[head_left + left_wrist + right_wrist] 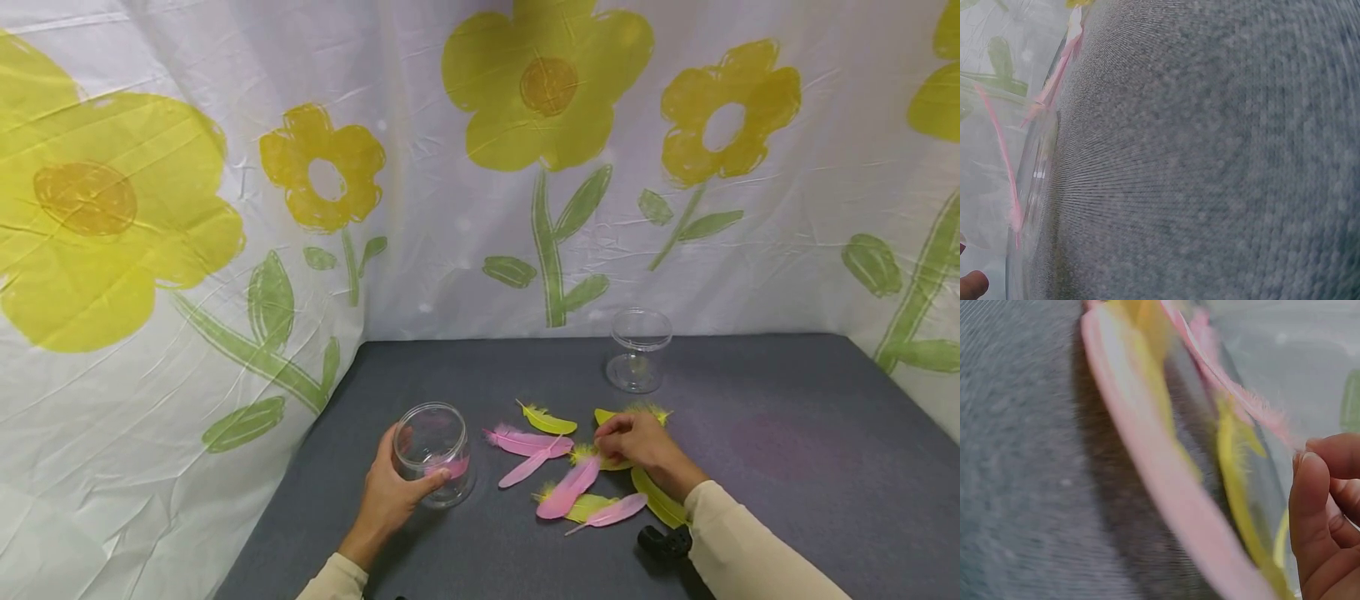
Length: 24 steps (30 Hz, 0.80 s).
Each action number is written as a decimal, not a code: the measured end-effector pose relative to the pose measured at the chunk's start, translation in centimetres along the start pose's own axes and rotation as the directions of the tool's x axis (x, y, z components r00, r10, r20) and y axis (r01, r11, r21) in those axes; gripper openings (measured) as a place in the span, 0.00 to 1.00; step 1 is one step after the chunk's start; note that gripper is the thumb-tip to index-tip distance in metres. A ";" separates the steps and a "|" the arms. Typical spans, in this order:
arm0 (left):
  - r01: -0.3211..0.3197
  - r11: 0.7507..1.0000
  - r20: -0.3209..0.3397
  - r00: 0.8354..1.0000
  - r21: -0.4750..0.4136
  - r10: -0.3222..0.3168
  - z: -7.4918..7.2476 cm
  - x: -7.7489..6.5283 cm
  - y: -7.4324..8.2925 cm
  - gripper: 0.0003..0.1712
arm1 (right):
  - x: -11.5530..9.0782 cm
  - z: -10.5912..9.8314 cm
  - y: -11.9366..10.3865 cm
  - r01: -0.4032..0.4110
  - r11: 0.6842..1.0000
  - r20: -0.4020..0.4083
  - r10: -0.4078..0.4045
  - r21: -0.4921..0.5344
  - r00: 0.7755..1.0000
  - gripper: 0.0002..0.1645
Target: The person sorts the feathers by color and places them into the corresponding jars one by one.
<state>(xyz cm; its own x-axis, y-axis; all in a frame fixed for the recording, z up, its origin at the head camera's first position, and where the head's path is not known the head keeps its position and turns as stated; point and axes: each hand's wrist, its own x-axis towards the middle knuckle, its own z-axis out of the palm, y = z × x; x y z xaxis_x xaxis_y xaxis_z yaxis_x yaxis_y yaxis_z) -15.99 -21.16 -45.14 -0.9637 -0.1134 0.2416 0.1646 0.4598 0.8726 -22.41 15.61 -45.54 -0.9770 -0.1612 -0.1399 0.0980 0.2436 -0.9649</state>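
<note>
My left hand [384, 498] grips a clear round jar [429, 429] at the left of the table, thumb across its front. A pink feather [1005, 156] shows inside that jar in the left wrist view. Over the spread of feathers, my right hand [643, 448] pinches a pink feather [1235, 390] by its thin end between thumb and fingertip; its broad end points toward the front left. Yellow and pink feathers lie around and below this hand, among them a yellow feather [550, 420] and a pink feather [615, 511].
A second clear jar [640, 358] stands upright at the back of the grey table [480, 375]. Near the right wrist sits a small black object [663, 542]. A white curtain [420, 250] printed with yellow flowers hangs behind the table and at its sides.
</note>
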 end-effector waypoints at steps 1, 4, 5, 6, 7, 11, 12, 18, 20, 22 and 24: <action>0.001 1.000 0.000 1.000 0.001 -0.001 0.0 0.0 0.0 0.57 | -0.1 -0.1 -0.2 0.006 1.000 0.000 -0.006 0.006 1.000 0.09; 0.004 1.000 -0.001 1.000 0.005 -0.004 0.0 0.0 0.1 0.57 | -0.2 -0.5 -0.7 0.032 0.999 0.003 -0.032 0.024 0.999 0.12; 0.005 1.000 -0.001 1.000 0.006 -0.005 0.0 0.0 0.1 0.57 | -0.3 -0.6 -1.0 0.042 0.999 0.003 -0.042 0.032 0.999 0.12; 0.006 1.000 -0.001 1.000 0.008 -0.006 0.0 0.0 0.1 0.57 | -0.3 -0.7 -1.2 0.053 0.998 0.001 -0.053 0.037 0.999 0.13; 0.007 1.000 -0.001 1.000 0.008 -0.007 0.0 0.0 0.1 0.57 | -0.4 -0.8 -1.4 0.063 0.997 -0.003 -0.063 0.038 0.998 0.13; 0.011 1.000 0.000 1.000 -0.002 -0.011 -0.1 0.0 0.1 0.57 | -0.5 -1.2 -2.8 0.087 0.995 -0.029 -0.086 0.049 0.996 0.13; 0.012 1.000 0.000 1.000 -0.006 -0.012 -0.1 0.1 0.1 0.57 | -0.5 -1.3 -3.1 0.095 0.994 -0.035 -0.094 0.046 0.995 0.13; 0.014 1.000 -0.007 1.000 -0.013 -0.014 -0.1 0.1 0.0 0.57 | -0.6 -1.6 -5.2 0.113 0.992 -0.064 -0.109 0.064 0.992 0.12; 0.010 1.000 -0.010 1.000 -0.014 -0.010 0.0 0.1 0.0 0.57 | -0.7 -1.5 -6.0 0.112 0.991 -0.082 -0.105 0.074 0.991 0.12; 0.004 1.000 -0.012 1.000 -0.013 -0.004 0.1 0.1 -0.1 0.57 | -0.7 -1.4 -6.8 0.114 0.991 -0.100 -0.106 0.076 0.989 0.12; -0.001 1.000 -0.013 1.000 -0.012 0.001 0.1 0.1 -0.2 0.57 | -0.7 -1.2 -7.7 0.120 0.990 -0.115 -0.111 0.074 0.987 0.12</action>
<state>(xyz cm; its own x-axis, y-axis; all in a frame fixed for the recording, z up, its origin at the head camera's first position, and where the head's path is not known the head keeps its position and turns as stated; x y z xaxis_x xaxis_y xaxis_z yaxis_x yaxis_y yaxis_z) -16.13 -21.19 -45.37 -0.9607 -0.1243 0.2482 0.1686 0.4490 0.8775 -22.71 14.99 -37.78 -0.9971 -0.0761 -0.0054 -0.0062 0.1508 -0.9885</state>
